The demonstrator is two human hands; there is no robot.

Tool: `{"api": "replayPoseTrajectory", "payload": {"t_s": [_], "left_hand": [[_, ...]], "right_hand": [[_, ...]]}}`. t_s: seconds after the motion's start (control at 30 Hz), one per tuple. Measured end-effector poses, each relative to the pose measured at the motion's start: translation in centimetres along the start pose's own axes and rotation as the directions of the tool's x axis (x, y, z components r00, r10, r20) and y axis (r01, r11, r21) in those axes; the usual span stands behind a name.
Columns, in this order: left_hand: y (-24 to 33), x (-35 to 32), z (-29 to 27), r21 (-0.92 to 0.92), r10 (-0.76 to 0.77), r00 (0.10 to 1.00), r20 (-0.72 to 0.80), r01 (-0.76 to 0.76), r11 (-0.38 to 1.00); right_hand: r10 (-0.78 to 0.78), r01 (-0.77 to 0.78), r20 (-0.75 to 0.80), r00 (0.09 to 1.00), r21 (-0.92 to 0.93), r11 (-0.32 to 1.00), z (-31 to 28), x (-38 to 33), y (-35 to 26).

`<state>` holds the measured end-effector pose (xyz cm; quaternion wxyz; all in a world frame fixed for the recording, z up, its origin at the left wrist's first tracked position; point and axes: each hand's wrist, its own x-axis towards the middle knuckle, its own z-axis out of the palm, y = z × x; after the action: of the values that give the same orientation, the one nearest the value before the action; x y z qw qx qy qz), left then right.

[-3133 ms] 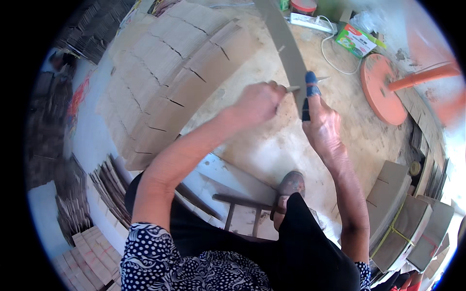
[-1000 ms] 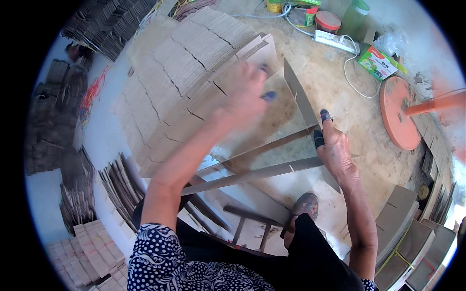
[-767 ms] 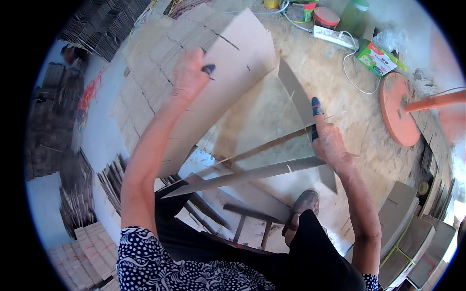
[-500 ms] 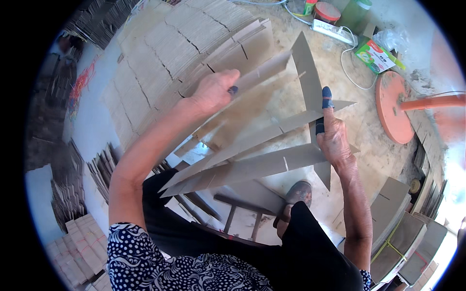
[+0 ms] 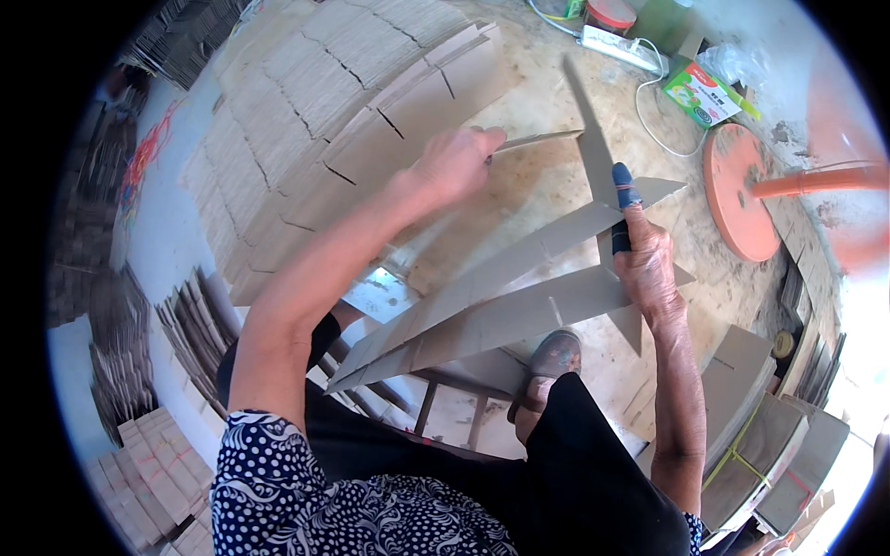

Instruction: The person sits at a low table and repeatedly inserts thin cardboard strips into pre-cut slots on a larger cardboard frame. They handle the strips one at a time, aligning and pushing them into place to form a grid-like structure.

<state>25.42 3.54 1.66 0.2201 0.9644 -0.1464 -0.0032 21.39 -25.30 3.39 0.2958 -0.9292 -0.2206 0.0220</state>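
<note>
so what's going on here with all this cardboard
A person's right hand grips a long cardboard strip, with two slotted strips crossing it. Their left hand holds another strip, its tip near or at the long one; whether they join is unclear. A stack of slotted cardboard sits to the left.

A white power strip [image 5: 619, 48] lies near a green-and-white box [image 5: 702, 94].

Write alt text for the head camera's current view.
A person's right hand holds slotted cardboard strips that cross one another, while the left hand holds another strip close to them. A large stack of slotted cardboard lies at upper left.
</note>
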Motion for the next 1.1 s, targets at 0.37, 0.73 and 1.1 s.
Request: {"api": "replayPoseTrajectory", "payload": {"t_s": [0.37, 0.73, 1.1], "left_hand": [[1.4, 3.8, -0.3, -0.094, 0.050, 0.988, 0.143, -0.037, 0.995], [7.3, -9.6, -3.5, -0.107, 0.437, 0.826, 0.356, -0.429, 0.897], [4.9, -20.7, -4.5, 0.038, 0.025, 0.884, 0.467, -0.049, 0.998]], "right_hand": [[0.116, -0.108, 0.159, 0.980, -0.058, 0.992, 1.8, 1.5, -1.2], [-0.026, 0.060, 0.221, 0.975, -0.148, 0.987, 1.6, 3.6, 4.7], [0.097, -0.046, 0.019, 0.995, -0.781, 0.623, -10.3, 4.2, 9.7]]}}
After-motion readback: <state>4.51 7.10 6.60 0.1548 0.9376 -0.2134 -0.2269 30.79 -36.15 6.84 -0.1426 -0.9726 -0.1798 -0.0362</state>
